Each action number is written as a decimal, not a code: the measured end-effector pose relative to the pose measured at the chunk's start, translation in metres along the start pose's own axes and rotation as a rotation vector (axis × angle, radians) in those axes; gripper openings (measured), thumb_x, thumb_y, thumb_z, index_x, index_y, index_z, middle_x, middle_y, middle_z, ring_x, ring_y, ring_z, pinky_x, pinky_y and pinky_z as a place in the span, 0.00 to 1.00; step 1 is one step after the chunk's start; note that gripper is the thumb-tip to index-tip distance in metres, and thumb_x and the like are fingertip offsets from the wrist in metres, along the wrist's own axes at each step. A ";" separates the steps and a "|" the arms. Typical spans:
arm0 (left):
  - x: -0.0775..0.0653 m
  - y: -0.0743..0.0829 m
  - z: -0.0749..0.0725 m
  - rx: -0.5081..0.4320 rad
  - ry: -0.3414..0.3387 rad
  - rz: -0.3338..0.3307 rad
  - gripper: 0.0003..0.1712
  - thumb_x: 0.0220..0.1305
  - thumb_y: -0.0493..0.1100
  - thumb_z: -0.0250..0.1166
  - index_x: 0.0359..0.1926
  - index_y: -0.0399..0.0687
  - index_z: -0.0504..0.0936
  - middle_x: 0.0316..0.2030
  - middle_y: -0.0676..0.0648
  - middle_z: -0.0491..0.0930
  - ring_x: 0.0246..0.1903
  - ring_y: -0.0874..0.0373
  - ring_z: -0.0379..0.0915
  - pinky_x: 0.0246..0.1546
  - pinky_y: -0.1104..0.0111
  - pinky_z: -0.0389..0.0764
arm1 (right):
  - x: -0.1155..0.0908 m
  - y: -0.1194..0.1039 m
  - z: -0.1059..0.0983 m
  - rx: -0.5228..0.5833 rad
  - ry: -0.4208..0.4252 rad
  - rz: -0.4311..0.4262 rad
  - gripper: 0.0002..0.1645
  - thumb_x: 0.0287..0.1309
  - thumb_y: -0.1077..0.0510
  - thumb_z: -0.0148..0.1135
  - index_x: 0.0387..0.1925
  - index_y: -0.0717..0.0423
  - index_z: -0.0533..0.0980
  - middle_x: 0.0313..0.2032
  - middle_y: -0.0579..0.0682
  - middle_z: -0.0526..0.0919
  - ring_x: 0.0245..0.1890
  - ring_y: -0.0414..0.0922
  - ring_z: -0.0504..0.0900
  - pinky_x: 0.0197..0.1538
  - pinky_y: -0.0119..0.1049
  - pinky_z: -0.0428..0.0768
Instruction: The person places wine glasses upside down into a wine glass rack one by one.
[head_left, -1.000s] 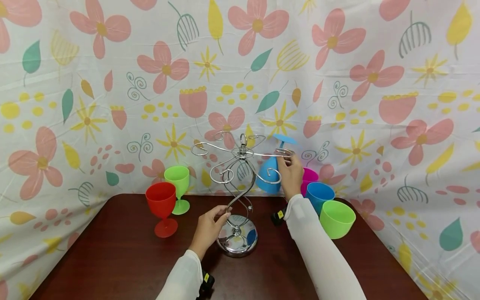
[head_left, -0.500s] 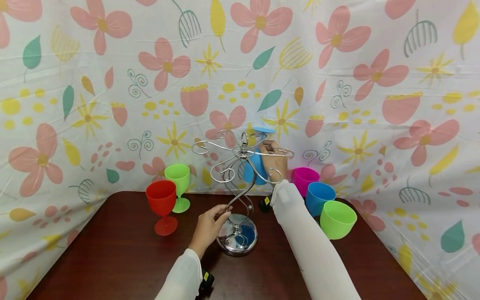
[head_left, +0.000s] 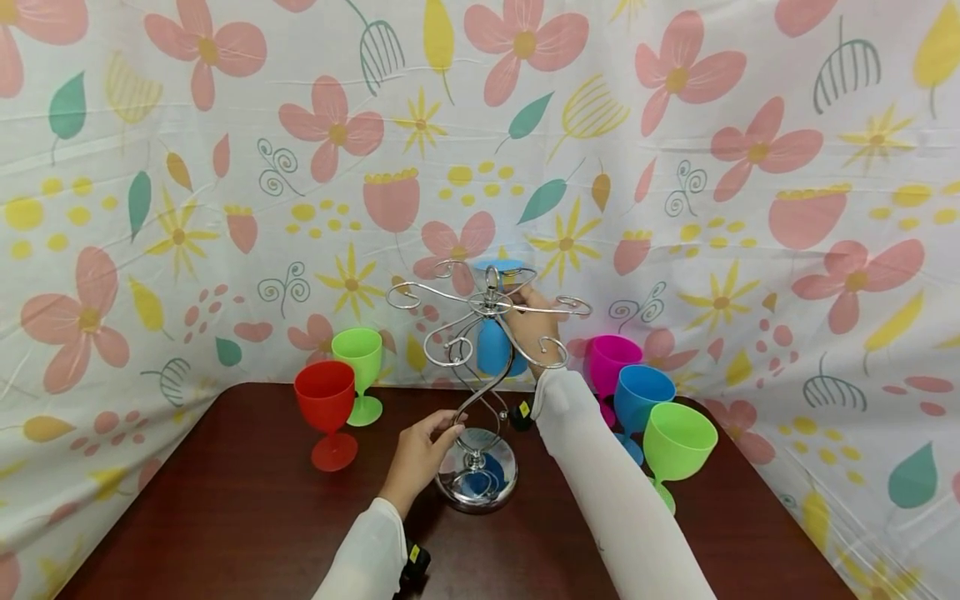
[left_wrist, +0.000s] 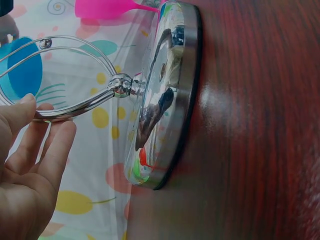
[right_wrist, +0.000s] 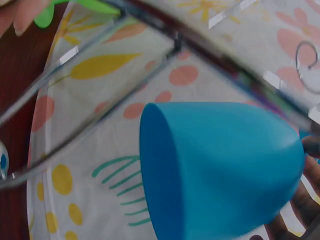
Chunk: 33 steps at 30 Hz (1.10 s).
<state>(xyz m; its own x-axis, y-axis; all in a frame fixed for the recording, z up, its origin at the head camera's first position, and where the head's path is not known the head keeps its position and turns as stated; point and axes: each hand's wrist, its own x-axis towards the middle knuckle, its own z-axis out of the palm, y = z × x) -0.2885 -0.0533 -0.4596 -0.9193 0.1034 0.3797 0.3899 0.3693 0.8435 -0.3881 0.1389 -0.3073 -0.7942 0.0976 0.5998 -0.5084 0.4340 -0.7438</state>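
Note:
A chrome wire stemware rack [head_left: 491,306] with several curled arms stands upright on its round mirrored base [left_wrist: 167,95]. My left hand [head_left: 420,454] pinches the lower curved wire of its stem, thumb on one side and fingers on the other. Behind the rack, my right hand [head_left: 534,325] holds a blue plastic goblet [right_wrist: 230,165] upside down, bowl downward and foot on top. Rack wires partly cover that goblet in the head view. Its foot is level with the rear arms; whether it touches them I cannot tell.
On the dark wooden table [head_left: 225,517], a red goblet [head_left: 326,404] and a green goblet [head_left: 357,354] stand at left. A magenta goblet [head_left: 611,362], another blue goblet [head_left: 643,396] and another green goblet [head_left: 678,442] stand at right. A flowered cloth [head_left: 420,167] hangs behind.
My right hand has carried the upside-down blue goblet leftward, from beside the rack's right arm to behind its centre. My left hand has kept its grip on the stem.

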 end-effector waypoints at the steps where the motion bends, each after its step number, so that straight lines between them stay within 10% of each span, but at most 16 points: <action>1: 0.000 0.000 0.000 0.001 0.002 -0.001 0.13 0.68 0.46 0.67 0.52 0.57 0.86 0.40 0.60 0.85 0.44 0.62 0.80 0.48 0.60 0.81 | -0.002 -0.003 -0.001 0.009 -0.007 0.004 0.12 0.67 0.57 0.61 0.48 0.57 0.81 0.38 0.53 0.85 0.38 0.48 0.81 0.44 0.42 0.78; 11: 0.001 -0.001 0.000 0.001 0.003 0.004 0.12 0.68 0.46 0.67 0.51 0.59 0.86 0.39 0.61 0.85 0.43 0.63 0.80 0.47 0.60 0.80 | -0.011 -0.004 -0.014 -0.075 0.206 -0.022 0.13 0.66 0.49 0.60 0.46 0.48 0.83 0.37 0.47 0.87 0.38 0.45 0.84 0.44 0.41 0.79; 26: 0.001 -0.002 0.001 -0.006 0.000 0.000 0.13 0.68 0.45 0.67 0.52 0.58 0.86 0.39 0.59 0.86 0.44 0.61 0.80 0.49 0.57 0.81 | -0.004 0.010 -0.020 -0.054 0.116 0.085 0.21 0.65 0.38 0.62 0.50 0.45 0.84 0.41 0.45 0.87 0.42 0.44 0.83 0.48 0.43 0.79; 33: 0.000 -0.002 0.001 -0.011 -0.007 -0.012 0.13 0.69 0.46 0.67 0.53 0.57 0.86 0.40 0.58 0.86 0.44 0.61 0.80 0.49 0.56 0.81 | -0.005 0.010 -0.012 -0.031 0.049 -0.017 0.16 0.64 0.55 0.63 0.51 0.57 0.83 0.45 0.54 0.87 0.43 0.49 0.84 0.49 0.44 0.80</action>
<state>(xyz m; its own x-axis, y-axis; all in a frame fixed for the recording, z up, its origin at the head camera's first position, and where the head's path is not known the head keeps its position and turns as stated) -0.2893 -0.0532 -0.4617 -0.9241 0.1057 0.3672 0.3797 0.3607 0.8519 -0.3852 0.1529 -0.3140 -0.7679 0.1329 0.6266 -0.5107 0.4634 -0.7242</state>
